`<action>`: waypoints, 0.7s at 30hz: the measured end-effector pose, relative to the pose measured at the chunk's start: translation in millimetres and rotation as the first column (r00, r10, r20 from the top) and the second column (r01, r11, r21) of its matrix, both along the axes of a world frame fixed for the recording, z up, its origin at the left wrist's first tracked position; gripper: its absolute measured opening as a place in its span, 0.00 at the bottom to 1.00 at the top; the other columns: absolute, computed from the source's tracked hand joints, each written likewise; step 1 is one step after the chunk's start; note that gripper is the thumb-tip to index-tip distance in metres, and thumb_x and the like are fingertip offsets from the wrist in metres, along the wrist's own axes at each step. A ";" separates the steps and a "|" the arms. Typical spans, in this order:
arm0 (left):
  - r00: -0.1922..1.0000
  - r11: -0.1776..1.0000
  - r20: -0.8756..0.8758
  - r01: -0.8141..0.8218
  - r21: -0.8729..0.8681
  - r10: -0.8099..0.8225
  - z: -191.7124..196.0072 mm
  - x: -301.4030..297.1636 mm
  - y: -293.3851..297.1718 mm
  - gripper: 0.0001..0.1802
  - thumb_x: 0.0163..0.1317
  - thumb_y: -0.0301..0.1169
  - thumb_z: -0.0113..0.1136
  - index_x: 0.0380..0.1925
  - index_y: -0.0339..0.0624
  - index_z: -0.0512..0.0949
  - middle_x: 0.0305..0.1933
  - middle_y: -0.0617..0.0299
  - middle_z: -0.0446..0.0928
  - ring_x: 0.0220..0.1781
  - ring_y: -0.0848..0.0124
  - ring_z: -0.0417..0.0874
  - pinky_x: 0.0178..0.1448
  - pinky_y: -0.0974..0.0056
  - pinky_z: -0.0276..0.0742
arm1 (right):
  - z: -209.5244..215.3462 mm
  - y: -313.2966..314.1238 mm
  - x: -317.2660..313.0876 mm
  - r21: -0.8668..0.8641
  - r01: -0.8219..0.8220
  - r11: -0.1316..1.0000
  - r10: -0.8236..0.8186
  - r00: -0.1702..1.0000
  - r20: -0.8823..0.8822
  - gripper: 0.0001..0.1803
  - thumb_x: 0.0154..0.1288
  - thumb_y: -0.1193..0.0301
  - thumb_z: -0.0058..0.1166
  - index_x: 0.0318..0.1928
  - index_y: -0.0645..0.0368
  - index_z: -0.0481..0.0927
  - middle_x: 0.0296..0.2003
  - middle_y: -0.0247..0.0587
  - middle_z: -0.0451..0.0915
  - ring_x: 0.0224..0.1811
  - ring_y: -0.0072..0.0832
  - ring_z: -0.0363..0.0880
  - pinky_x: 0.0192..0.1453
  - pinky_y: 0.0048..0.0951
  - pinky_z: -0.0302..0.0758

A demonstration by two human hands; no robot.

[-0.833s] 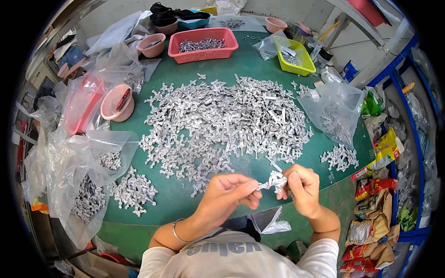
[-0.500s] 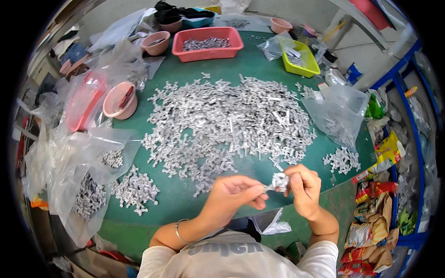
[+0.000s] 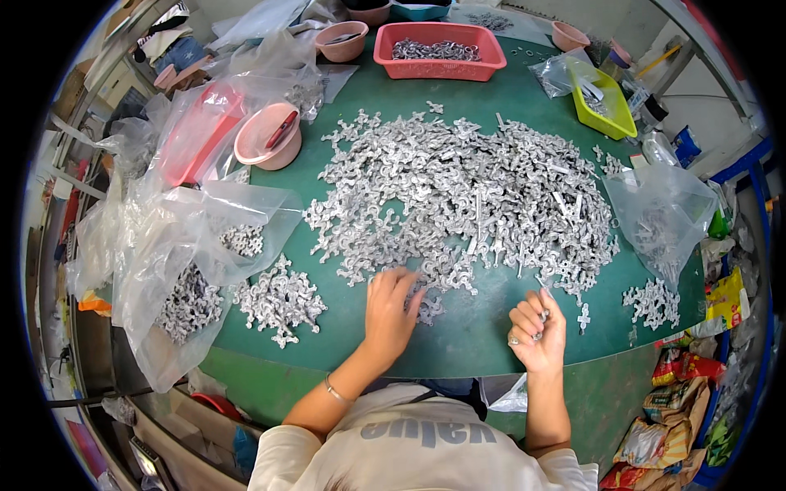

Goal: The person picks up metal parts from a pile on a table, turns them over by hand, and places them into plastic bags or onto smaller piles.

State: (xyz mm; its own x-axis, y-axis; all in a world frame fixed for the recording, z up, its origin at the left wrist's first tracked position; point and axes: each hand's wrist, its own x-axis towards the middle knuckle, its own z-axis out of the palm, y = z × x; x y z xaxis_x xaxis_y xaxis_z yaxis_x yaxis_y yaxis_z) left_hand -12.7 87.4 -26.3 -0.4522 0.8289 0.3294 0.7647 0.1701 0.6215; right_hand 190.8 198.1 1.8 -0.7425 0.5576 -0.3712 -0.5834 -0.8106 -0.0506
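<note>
A broad pile of small silver-grey metal pieces point(image 3: 458, 188), knobbly and cross-like in outline, covers the middle of the green table point(image 3: 491, 331). My left hand point(image 3: 389, 315) is at the pile's near edge, fingers stretched down and slightly apart beside a few loose pieces point(image 3: 427, 308); its fingertips are partly hidden. To the right, my right hand point(image 3: 536, 331) is curled palm up above the table, closed round small metal pieces point(image 3: 540, 323) that show between the fingers. One single metal piece point(image 3: 584, 317) lies on the table just right of that hand.
Smaller heaps lie left point(image 3: 282, 303) and right point(image 3: 652, 303). Clear plastic bags point(image 3: 164, 270) cover the left side; another bag point(image 3: 665, 217) lies right. A pink bowl point(image 3: 268, 139), red tray point(image 3: 440, 61) and yellow-green basket point(image 3: 604, 106) stand farther back. A blue rack point(image 3: 741, 164) borders the right.
My hands, close together around a metal piece before, are now apart. The left has moved to the pile's near edge; the right is curled inward. The whole view has shifted.
</note>
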 end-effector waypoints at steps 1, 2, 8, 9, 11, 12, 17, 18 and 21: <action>0.999 1.000 -0.038 -0.011 -0.020 0.011 -3.8 -3.6 9.1 0.18 0.45 0.26 0.62 0.39 0.37 0.74 0.39 0.56 0.72 0.43 0.58 0.71 0.47 0.59 0.64 | -6.1 -1.5 -2.5 0.008 -0.024 1.000 0.025 0.997 -0.074 0.13 0.65 0.67 0.39 0.24 0.57 0.63 0.15 0.30 0.53 0.17 0.18 0.52 0.12 0.18 0.52; 0.997 0.999 -0.076 -0.025 -0.037 0.022 -7.1 -5.3 16.6 0.18 0.45 0.27 0.63 0.39 0.38 0.73 0.39 0.57 0.72 0.43 0.58 0.70 0.47 0.59 0.62 | -5.8 -2.4 -5.3 -0.005 -0.036 0.999 0.036 0.999 -0.027 0.11 0.65 0.67 0.39 0.26 0.58 0.64 0.16 0.30 0.54 0.17 0.17 0.53 0.12 0.17 0.52; 0.992 0.994 -0.100 0.065 -0.086 -0.074 -17.6 -7.6 26.4 0.19 0.44 0.28 0.63 0.38 0.36 0.72 0.41 0.56 0.71 0.44 0.59 0.69 0.47 0.59 0.60 | -12.3 -10.8 -13.6 0.216 -0.145 0.966 0.069 0.944 0.323 0.05 0.62 0.73 0.45 0.35 0.62 0.70 0.21 0.31 0.62 0.22 0.16 0.60 0.15 0.14 0.55; 0.992 0.995 -0.081 0.089 -0.041 -0.092 -18.8 -7.4 25.6 0.19 0.43 0.27 0.63 0.38 0.37 0.72 0.41 0.56 0.71 0.44 0.59 0.69 0.47 0.59 0.60 | -17.2 -13.3 -13.7 0.311 -0.172 0.935 0.033 0.914 0.405 0.07 0.59 0.77 0.49 0.39 0.64 0.72 0.27 0.34 0.70 0.22 0.16 0.63 0.15 0.14 0.57; 0.990 0.990 -0.044 0.133 0.052 -0.131 -16.0 -5.4 25.1 0.19 0.42 0.26 0.63 0.37 0.37 0.72 0.40 0.55 0.71 0.45 0.59 0.69 0.49 0.58 0.60 | -15.0 -17.4 -19.2 0.517 -0.262 0.815 -0.098 0.817 0.568 0.10 0.56 0.78 0.52 0.41 0.64 0.74 0.31 0.36 0.73 0.21 0.16 0.66 0.17 0.14 0.59; 0.988 0.984 -0.027 0.153 0.090 -0.151 -10.4 -4.1 23.5 0.20 0.42 0.25 0.63 0.38 0.37 0.72 0.40 0.55 0.71 0.44 0.59 0.70 0.49 0.59 0.62 | -12.0 -19.2 -22.9 0.599 -0.320 0.734 -0.181 0.758 0.627 0.12 0.55 0.79 0.54 0.42 0.64 0.75 0.33 0.38 0.74 0.20 0.16 0.68 0.17 0.13 0.60; 0.930 0.945 0.218 0.250 0.212 -0.295 42.2 17.8 0.6 0.23 0.40 0.20 0.63 0.41 0.38 0.73 0.39 0.55 0.72 0.42 0.59 0.74 0.46 0.62 0.71 | 14.0 -31.3 -37.5 0.749 -0.358 0.557 -0.316 0.743 0.590 0.15 0.53 0.81 0.56 0.44 0.65 0.76 0.34 0.36 0.74 0.19 0.13 0.66 0.19 0.13 0.60; 0.917 0.936 0.244 0.259 0.237 -0.315 50.6 20.7 -3.3 0.23 0.40 0.19 0.64 0.41 0.38 0.73 0.40 0.55 0.72 0.42 0.59 0.75 0.45 0.63 0.71 | 14.5 -34.5 -38.0 0.792 -0.371 0.486 -0.359 0.741 0.567 0.14 0.53 0.81 0.56 0.43 0.65 0.77 0.33 0.36 0.75 0.19 0.13 0.65 0.20 0.13 0.60; 0.872 0.916 0.322 0.281 0.287 -0.368 67.3 26.9 -14.7 0.23 0.39 0.19 0.66 0.41 0.37 0.75 0.41 0.54 0.73 0.41 0.64 0.76 0.44 0.66 0.73 | 19.3 -49.3 -33.4 0.815 -0.383 0.434 -0.421 0.714 0.560 0.12 0.53 0.81 0.56 0.41 0.66 0.78 0.29 0.35 0.75 0.20 0.12 0.65 0.21 0.13 0.61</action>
